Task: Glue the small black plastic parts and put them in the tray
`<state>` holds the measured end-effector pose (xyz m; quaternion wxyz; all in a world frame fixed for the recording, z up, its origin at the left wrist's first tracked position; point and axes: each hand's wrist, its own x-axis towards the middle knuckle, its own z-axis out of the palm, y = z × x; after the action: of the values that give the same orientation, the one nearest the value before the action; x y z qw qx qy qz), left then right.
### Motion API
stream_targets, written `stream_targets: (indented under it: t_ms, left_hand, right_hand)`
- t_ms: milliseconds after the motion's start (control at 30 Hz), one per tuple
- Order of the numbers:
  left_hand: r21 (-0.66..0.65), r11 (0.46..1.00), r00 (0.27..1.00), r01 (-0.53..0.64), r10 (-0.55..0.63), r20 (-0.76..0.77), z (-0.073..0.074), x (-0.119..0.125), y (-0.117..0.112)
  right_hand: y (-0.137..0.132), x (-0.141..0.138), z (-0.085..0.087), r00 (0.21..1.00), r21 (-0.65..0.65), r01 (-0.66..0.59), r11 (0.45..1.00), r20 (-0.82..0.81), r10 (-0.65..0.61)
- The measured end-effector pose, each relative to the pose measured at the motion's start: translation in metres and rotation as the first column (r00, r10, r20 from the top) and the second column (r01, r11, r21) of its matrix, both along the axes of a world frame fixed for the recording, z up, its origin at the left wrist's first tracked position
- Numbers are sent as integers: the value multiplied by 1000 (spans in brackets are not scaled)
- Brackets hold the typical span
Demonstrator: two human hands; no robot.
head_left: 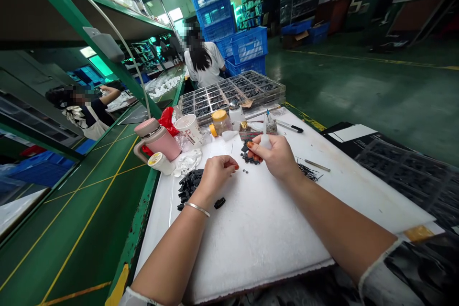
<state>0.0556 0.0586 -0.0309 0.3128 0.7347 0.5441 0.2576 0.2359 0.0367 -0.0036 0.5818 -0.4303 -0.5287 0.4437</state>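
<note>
My right hand (279, 158) is closed around a small whitish squeeze bottle (265, 141) with a thin nozzle that points up. My left hand (217, 172) is closed in a pinch over the white tabletop (261, 229); whatever lies between its fingertips is too small to make out. Between the hands are a few tiny ring-like parts (245, 171), and a heap of small dark round parts (250, 158) lies just beyond. Beside my left wrist is a pile of black plastic pieces (188, 186), with one loose black piece (220, 203) to its right.
Thin black pins (309, 172), a metal rod (317, 165) and a marker (289, 126) lie at right. A pink mug (163, 141), paper cup (190, 129) and yellow-lidded jar (221, 122) stand at back left, before a compartment tray (229, 93). Two people sit beyond; a green conveyor (82, 215) runs left.
</note>
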Motion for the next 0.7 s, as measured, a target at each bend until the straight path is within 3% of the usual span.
stream_targets:
  t_ms: [133,267,367,467,700]
  left_hand:
    - [-59,998,996,-14,19,90,5,-8,-3]
    - [-34,999,998,-20,22,62,3,-8,-8]
    - [120,990,992,72,-58,-115,-2,3,-8]
    - [250,947,939,200,-112,-326,-7,17,-5]
    - [231,947,923,224,-130,-362,-6,25,-4]
  right_hand:
    - [-2,-2,-1,992,39,-102,994,73,99]
    - [-4,-3,0,997,24,-78,997,5,78]
    - [-3,-2,0,998,26,-15,1000,-63,16]
    - [-1,-1,0,997,39,29,999,-71,-26]
    - [0,0,0,999,48,37,998,-42,-35]
